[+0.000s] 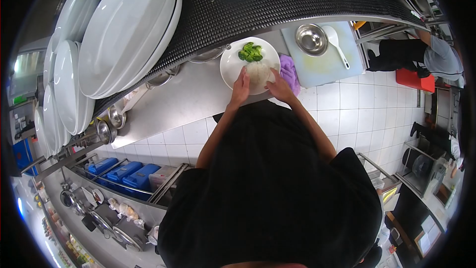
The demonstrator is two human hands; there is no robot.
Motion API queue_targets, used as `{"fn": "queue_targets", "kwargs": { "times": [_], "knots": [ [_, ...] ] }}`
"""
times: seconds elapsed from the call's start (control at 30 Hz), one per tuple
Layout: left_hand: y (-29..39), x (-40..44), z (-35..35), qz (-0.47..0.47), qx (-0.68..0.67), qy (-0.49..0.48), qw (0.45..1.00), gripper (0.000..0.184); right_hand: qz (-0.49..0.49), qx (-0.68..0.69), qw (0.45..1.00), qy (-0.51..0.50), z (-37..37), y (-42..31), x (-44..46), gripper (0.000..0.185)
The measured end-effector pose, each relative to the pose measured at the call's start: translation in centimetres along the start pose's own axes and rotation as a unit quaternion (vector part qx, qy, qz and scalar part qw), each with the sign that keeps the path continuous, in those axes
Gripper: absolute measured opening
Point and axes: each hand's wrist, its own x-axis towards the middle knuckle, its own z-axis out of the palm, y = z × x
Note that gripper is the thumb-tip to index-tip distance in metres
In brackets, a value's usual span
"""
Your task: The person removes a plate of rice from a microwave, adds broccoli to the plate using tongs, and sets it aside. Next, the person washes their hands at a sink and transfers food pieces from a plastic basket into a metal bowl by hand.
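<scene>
Rice mound [259, 77] sits between left hand [241, 87] and right hand [280, 88], fingers [243, 74] partly spread, seemingly touching its sides.

hands [241, 88] cupped around rice mound [259, 75], green vegetables [251, 52] beside it, white plate [230, 63] beneath

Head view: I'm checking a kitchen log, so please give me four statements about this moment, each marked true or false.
1. The greens lie on the white plate. True.
2. The left hand and right hand are at opposite sides of the white mound. True.
3. The white spoon lies inside the metal bowl. False: it lies beside it, on the cutting board.
4. The purple cloth is left of the plate. False: it is to its right.
</scene>
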Motion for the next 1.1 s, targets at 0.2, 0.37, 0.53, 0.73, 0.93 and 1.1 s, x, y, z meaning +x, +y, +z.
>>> {"fn": "queue_targets", "kwargs": {
  "times": [0.2, 0.37, 0.53, 0.73, 0.93, 1.1],
  "knots": [
    [1.3, 0.0, -1.0, -0.022, 0.036, 0.074, 0.996, 0.043, 0.013, -0.177, 0.984, 0.025, -2.5, 0.8, -0.5, 0.035],
    [0.2, 0.6, -2.4, 0.059, -0.019, 0.187, 0.980, 0.029, 0.256, 0.052, 0.950, -0.171, -1.8, 1.6, -0.6, 0.039],
    [0.7, -0.6, -5.8, 0.007, -0.088, 0.183, 0.979, 0.024, 0.307, 0.279, 0.893, -0.172, 1.1, 2.2, 0.0, 0.040],
    [1.0, -2.8, -8.8, 0.008, -0.136, 0.180, 0.974, 0.032, 0.261, 0.388, 0.878, -0.104, 1.9, 3.2, 1.4, 0.038],
    [0.8, -5.3, -10.6, -0.026, -0.179, 0.208, 0.961, 0.034, 0.161, 0.419, 0.893, -0.037, 2.4, 2.6, 5.0, 0.038],
    [0.3, -6.5, -11.1, -0.043, -0.196, 0.224, 0.954, 0.036, 0.163, 0.441, 0.882, -0.031, 1.7, 2.1, 11.5, 0.037]
  ]
}}
